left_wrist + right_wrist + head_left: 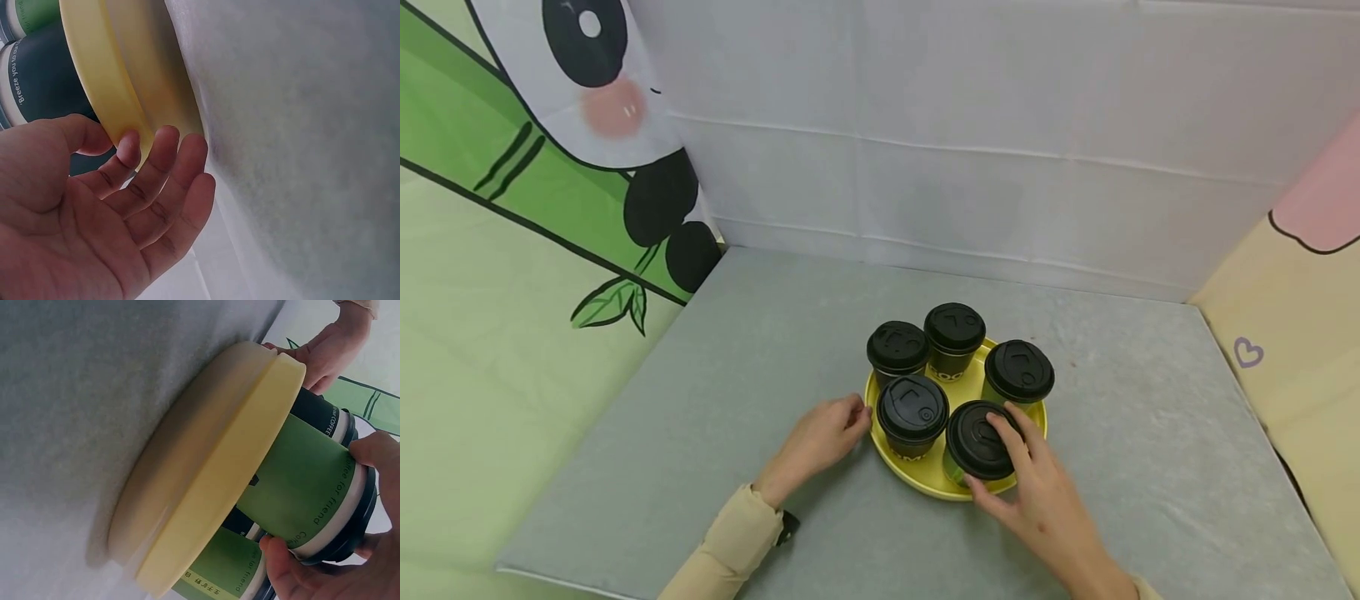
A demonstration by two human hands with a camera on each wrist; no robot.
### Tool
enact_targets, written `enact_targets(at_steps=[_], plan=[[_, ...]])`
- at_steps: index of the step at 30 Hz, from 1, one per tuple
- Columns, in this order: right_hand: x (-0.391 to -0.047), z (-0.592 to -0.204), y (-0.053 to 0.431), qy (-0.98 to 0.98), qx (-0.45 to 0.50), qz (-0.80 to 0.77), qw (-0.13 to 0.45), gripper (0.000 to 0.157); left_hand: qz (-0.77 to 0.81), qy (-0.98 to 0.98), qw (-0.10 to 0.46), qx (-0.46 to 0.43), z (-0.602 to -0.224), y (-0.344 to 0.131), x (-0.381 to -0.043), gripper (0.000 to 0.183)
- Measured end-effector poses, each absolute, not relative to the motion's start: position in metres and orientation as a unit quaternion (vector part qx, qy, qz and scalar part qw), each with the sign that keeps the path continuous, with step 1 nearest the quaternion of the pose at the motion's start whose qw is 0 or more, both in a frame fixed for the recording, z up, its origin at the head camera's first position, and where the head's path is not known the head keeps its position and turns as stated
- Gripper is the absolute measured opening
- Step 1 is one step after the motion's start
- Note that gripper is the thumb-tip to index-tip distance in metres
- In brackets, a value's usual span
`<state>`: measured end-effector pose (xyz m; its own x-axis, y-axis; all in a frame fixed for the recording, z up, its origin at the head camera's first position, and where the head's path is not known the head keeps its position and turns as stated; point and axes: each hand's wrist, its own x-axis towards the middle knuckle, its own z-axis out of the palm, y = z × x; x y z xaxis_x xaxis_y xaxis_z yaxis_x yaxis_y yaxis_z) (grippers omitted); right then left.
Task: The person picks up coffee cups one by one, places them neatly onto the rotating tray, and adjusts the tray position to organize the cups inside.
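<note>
A round yellow tray [928, 482] carries several paper coffee cups with black lids. My left hand [826, 433] is at the tray's left edge, its thumb and forefinger pinching the rim [100, 69], the other fingers curled loosely. My right hand [1041, 492] grips the near-right cup [983, 442], which has a green sleeve [300, 481]. Its thumb presses the cup's near side and its fingers lie over the lid and far side. This cup stands upright, at or just above the tray. Left of it is a dark-sleeved cup [913, 412]; behind it stands another green cup [1018, 371].
Two more lidded cups, one at back left [897, 348] and one at the back [953, 333], stand close together on the tray. A grey cloth covers the table [737, 350]. White sheeting [962, 125] hangs behind, with printed cloth on both sides.
</note>
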<state>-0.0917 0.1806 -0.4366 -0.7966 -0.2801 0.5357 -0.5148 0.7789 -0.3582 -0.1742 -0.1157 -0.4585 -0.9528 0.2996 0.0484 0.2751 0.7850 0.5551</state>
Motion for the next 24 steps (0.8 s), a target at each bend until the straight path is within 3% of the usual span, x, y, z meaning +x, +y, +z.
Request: enact_targets(at_steps=[12,24], plan=[[-0.092,-0.437,0.18,-0.926,0.203,0.231,0.218,0.085,0.287,0.945,0.023,0.155,-0.459,-0.116,-0.173,0.026],[-0.084,-0.42,0.183,-0.919,0.198,0.236,0.247,0.072,0.289,0.944,0.031,0.156,-0.46,-0.12,-0.172,0.028]])
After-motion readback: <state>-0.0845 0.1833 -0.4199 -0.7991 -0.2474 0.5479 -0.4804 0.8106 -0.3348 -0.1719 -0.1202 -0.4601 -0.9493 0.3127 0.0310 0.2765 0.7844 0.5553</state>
